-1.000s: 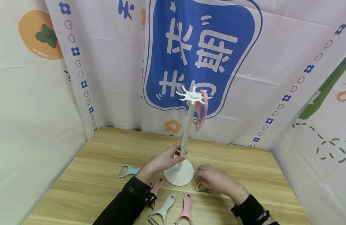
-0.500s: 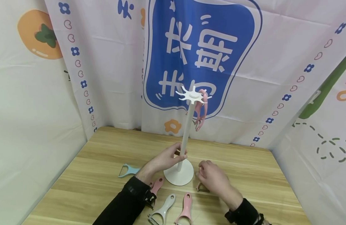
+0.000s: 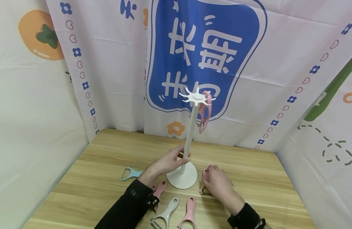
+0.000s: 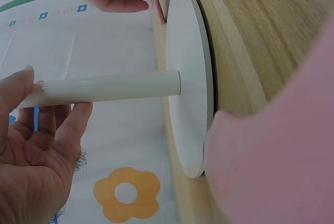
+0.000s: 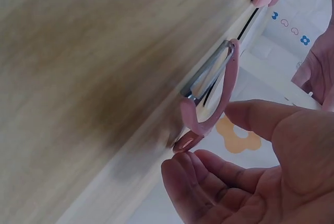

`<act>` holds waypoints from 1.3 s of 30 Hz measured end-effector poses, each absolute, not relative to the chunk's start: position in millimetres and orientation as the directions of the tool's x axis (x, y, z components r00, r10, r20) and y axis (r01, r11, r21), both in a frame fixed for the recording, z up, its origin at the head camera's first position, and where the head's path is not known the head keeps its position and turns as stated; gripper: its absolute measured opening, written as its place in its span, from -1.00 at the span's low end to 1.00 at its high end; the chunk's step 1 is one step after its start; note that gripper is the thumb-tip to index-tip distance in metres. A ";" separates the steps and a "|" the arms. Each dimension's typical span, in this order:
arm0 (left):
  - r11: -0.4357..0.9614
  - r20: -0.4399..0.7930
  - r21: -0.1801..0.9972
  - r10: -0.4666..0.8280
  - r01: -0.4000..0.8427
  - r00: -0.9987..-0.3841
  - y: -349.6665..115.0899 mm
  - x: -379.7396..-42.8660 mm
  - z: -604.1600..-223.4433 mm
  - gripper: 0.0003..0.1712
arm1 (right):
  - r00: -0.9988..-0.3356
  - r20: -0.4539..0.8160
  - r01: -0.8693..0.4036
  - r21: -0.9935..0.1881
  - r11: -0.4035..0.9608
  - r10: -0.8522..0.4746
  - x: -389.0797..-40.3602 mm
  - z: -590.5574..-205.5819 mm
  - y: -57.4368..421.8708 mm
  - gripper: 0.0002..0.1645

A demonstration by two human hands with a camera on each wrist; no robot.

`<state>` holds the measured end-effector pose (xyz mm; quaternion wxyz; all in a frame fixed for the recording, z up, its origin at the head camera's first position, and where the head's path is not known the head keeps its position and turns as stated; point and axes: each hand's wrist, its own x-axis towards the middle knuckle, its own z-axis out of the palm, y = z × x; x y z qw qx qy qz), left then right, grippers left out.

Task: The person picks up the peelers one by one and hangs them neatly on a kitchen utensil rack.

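The stand (image 3: 190,133) is on the table (image 3: 107,152), cloth (image 3: 124,63) behind; my left hand (image 3: 167,161) wraps its pole. Right of its base (image 3: 181,179) are my right hand (image 3: 219,183) and a peeler (image 5: 228,88); before it, 2 peelers (image 3: 190,208); left, more peelers (image 3: 131,173). A hanging peeler (image 3: 208,109) is top right.

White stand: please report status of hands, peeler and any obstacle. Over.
Left hand holds white stand by pole. Right hand at pink peeler beside stand, firm grip unclear. Nothing seen between that peeler and stand.
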<state>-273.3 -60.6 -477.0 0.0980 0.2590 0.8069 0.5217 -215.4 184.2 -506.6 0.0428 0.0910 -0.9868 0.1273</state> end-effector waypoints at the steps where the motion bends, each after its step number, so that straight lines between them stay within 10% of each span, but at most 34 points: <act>1: 0.324 0.109 0.893 0.520 0.313 -0.847 -60.7 -273.5 -477.1 -0.75 | -0.981 0.105 -0.188 -0.248 0.950 -0.166 -215.2 -506.7 184.3 -0.58; 39: 0.334 0.097 0.891 0.520 0.307 -0.848 -61.6 -275.1 -478.9 -0.76 | -0.978 0.053 -0.208 -0.313 0.927 -0.202 -216.5 -507.2 187.2 -0.77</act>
